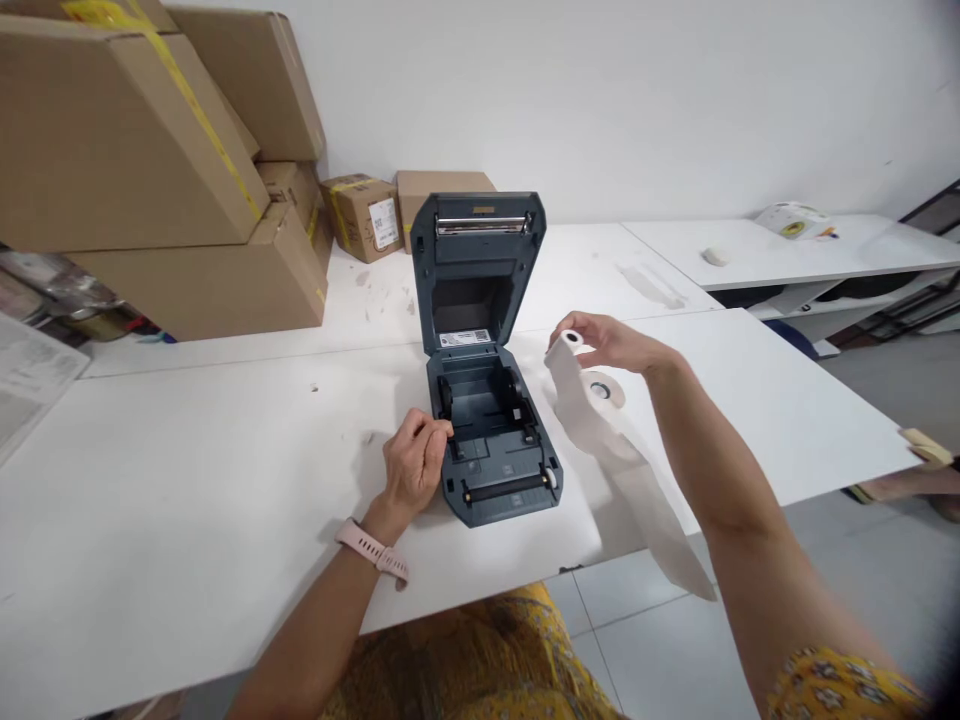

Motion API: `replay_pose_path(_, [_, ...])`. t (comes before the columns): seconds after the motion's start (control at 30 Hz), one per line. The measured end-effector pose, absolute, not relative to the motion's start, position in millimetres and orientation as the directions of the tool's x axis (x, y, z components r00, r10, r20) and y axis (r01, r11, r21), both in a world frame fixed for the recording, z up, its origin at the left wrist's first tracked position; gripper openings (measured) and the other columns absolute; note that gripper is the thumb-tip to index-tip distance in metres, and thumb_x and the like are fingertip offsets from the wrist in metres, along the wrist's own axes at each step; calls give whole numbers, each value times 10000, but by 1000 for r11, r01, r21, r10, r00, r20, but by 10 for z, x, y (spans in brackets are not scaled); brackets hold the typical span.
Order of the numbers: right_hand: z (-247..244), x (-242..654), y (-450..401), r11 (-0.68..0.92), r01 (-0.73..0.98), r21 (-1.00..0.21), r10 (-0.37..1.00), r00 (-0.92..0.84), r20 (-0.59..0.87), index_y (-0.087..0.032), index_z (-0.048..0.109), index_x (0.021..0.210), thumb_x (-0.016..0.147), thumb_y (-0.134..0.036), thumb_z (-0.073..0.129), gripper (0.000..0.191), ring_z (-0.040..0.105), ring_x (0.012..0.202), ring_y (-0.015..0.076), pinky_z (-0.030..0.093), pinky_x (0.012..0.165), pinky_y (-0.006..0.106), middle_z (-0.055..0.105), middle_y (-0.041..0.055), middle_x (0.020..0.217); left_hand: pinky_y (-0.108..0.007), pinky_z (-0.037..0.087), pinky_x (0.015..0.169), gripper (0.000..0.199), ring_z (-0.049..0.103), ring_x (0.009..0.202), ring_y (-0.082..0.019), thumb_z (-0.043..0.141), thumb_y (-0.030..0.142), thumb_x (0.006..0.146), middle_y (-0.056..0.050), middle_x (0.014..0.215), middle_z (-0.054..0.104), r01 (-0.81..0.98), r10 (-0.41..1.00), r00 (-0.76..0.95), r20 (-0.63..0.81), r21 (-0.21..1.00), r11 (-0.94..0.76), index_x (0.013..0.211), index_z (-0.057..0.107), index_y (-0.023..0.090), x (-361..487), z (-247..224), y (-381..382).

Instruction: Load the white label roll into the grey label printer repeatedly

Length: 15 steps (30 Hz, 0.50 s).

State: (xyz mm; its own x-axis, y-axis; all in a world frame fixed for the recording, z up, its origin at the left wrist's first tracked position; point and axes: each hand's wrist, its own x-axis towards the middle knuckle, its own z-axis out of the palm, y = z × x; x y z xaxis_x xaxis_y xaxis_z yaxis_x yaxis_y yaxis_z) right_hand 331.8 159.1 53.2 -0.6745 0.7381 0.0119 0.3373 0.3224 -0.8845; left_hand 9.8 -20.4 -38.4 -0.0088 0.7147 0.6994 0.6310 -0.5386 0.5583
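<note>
A dark grey label printer stands on the white table with its lid swung up, so its roll bay and black platen roller show. My left hand is closed on the printer's left edge, thumb and fingers beside the roll bay. To the right of the printer, my right hand grips a small roll of white label paper above the table. From it a long loose strip trails down past the table's front edge. Under that hand, a second, wider roll lies flat on the table.
Cardboard boxes are stacked at the back left, with smaller boxes by the wall. A clear plastic sheet or bag lies at the far left. On the right-hand table are a round whitish object and a white packet. Another person's foot shows at right.
</note>
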Motion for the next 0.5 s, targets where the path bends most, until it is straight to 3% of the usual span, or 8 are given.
replay_pose_path(0.27, [72, 3113, 1911, 203, 434, -878, 729, -666, -161, -203, 707, 959, 584, -368, 932, 468, 655, 953, 217, 466, 1035, 471, 730, 46, 1036, -261, 520, 665, 412, 622, 732, -137, 354, 299, 1081, -29, 827, 604, 649, 707, 16, 707, 531, -545, 876, 694, 192, 85, -370, -197])
replay_pose_path(0.37, [19, 3235, 1913, 165, 404, -900, 714, -678, -174, -210, 736, 1053, 631, -461, 925, 526, 677, 1089, 251, 474, 1077, 484, 748, 88, 1154, -259, 526, 672, 400, 628, 737, -137, 361, 289, 1078, -31, 834, 605, 651, 706, 18, 708, 528, -546, 883, 696, 188, 84, -369, -201])
replay_pose_path(0.5, [-124, 3627, 1712, 124, 334, -934, 798, -593, -106, -252, 686, 1242, 763, -727, 757, 679, 655, 1266, 310, 469, 1131, 542, 714, 141, 1325, -249, 528, 687, 361, 624, 745, -130, 376, 246, 1073, -28, 847, 605, 649, 695, 25, 719, 517, -558, 902, 687, 185, 85, -361, -205])
